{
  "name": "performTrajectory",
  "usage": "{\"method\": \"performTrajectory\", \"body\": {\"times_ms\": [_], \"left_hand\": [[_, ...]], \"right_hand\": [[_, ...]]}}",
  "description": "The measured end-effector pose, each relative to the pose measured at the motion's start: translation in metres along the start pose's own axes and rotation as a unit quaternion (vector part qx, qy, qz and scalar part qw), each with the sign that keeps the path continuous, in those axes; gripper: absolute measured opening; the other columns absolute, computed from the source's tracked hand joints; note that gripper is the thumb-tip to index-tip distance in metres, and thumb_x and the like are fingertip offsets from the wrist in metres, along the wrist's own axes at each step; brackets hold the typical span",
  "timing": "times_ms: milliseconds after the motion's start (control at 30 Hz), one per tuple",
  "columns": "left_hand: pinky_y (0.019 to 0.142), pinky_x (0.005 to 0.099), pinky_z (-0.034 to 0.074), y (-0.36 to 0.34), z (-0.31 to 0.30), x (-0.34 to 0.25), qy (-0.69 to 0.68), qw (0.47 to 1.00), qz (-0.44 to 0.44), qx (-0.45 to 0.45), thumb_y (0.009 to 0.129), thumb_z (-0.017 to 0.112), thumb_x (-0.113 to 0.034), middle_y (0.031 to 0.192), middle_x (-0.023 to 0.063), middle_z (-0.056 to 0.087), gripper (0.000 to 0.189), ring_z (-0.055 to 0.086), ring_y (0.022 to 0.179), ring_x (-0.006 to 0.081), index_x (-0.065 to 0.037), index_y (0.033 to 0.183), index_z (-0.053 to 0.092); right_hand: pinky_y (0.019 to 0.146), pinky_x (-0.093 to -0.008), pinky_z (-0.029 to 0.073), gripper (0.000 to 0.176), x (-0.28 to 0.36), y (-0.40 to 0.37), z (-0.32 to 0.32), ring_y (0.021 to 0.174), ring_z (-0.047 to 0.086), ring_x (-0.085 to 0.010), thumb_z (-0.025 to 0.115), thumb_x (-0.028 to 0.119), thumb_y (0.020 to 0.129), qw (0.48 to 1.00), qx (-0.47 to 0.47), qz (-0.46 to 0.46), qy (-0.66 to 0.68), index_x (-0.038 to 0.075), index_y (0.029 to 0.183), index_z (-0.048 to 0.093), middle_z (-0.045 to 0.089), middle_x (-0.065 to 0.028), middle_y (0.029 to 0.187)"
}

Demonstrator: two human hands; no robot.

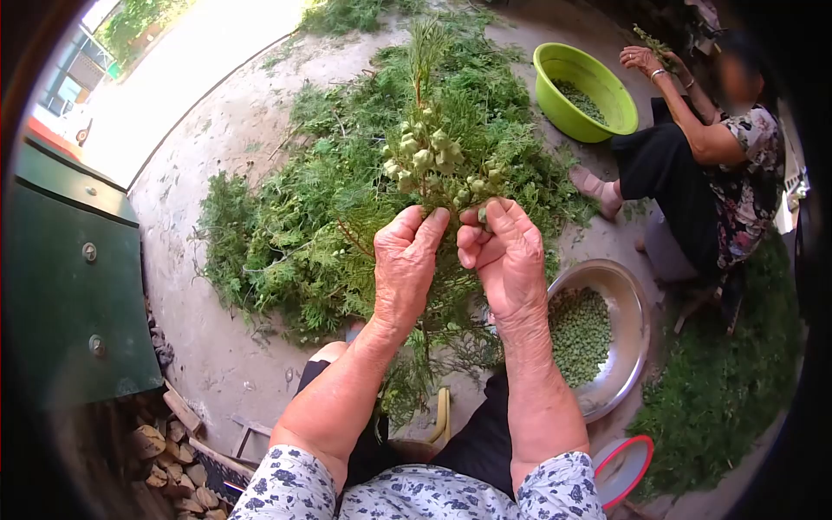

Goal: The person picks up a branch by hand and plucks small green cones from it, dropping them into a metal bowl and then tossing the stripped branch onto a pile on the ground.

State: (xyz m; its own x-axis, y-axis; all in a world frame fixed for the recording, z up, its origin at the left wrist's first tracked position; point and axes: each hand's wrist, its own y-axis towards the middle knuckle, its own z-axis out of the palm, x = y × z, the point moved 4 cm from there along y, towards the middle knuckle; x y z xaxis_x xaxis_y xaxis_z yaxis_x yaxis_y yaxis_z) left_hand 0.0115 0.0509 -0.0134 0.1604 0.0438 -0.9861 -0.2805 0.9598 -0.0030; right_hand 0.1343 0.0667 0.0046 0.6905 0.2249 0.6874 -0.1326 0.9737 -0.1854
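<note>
An evergreen branch (419, 87) with clusters of pale green knobbly cones (423, 158) stands upright in front of me. My left hand (406, 262) is closed on its stem just below the largest cluster, thumb against fingers. Beside it, my right hand (510, 260) is closed in a pinch at a small green cone (482, 214) on the branch's right side. More of the branch's foliage hangs down between my forearms. To the right of my right forearm sits a metal bowl (640, 334) holding many small green cones (581, 336).
A heap of cut evergreen branches (303, 243) covers the floor ahead. A lime-green basin (563, 111) holds more cones. At right a seated person (728, 173) holds a sprig. More greenery (719, 390) lies behind a red-rimmed container (626, 472). Chopped wood (178, 464) is lower left.
</note>
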Motion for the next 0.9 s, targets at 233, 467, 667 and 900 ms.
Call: {"method": "performTrajectory", "body": {"times_ms": [233,467,667,900], "left_hand": [[0.051,0.0242,0.032,0.001,0.001,-0.009,0.089,0.996,0.011,-0.01,0.087,0.059,-0.012,0.063,-0.0037,0.043,0.018,0.034,0.061,0.0045,0.0,0.074,0.055],[0.055,0.0207,0.037,0.0,0.006,-0.007,0.052,0.998,-0.015,0.016,0.085,0.06,-0.012,0.068,-0.0044,0.055,0.012,0.042,0.065,0.0024,0.001,0.086,0.062],[0.053,0.0209,0.037,-0.001,0.004,-0.006,0.075,0.997,-0.006,0.01,0.082,0.064,-0.012,0.066,-0.0047,0.057,0.013,0.042,0.062,0.0021,0.0,0.088,0.065],[0.053,0.0186,0.036,-0.004,0.007,-0.01,0.138,0.99,-0.008,0.039,0.08,0.067,-0.01,0.072,-0.0075,0.059,0.016,0.043,0.063,0.0003,-0.001,0.093,0.066]], "right_hand": [[0.044,-0.0211,0.041,0.015,-0.001,-0.002,0.001,0.057,0.056,-0.0103,0.06,0.017,0.087,0.999,0.043,0.004,0.027,0.003,0.091,0.056,0.059,-0.0042,0.077],[0.045,-0.0199,0.041,0.014,0.009,-0.003,0.003,0.056,0.054,-0.0066,0.057,0.009,0.088,0.972,-0.022,-0.107,-0.209,0.0,0.098,0.06,0.059,-0.003,0.077],[0.05,-0.0216,0.045,0.017,0.018,-0.007,0.014,0.063,0.055,-0.0087,0.053,0.001,0.086,0.878,-0.018,-0.234,-0.416,-0.002,0.102,0.059,0.058,-0.0056,0.092],[0.071,-0.0406,0.046,0.022,0.019,0.001,0.005,0.081,0.058,-0.0334,0.056,0.003,0.079,0.77,0.036,-0.298,-0.563,0.003,0.1,0.061,0.062,-0.015,0.091]]}}
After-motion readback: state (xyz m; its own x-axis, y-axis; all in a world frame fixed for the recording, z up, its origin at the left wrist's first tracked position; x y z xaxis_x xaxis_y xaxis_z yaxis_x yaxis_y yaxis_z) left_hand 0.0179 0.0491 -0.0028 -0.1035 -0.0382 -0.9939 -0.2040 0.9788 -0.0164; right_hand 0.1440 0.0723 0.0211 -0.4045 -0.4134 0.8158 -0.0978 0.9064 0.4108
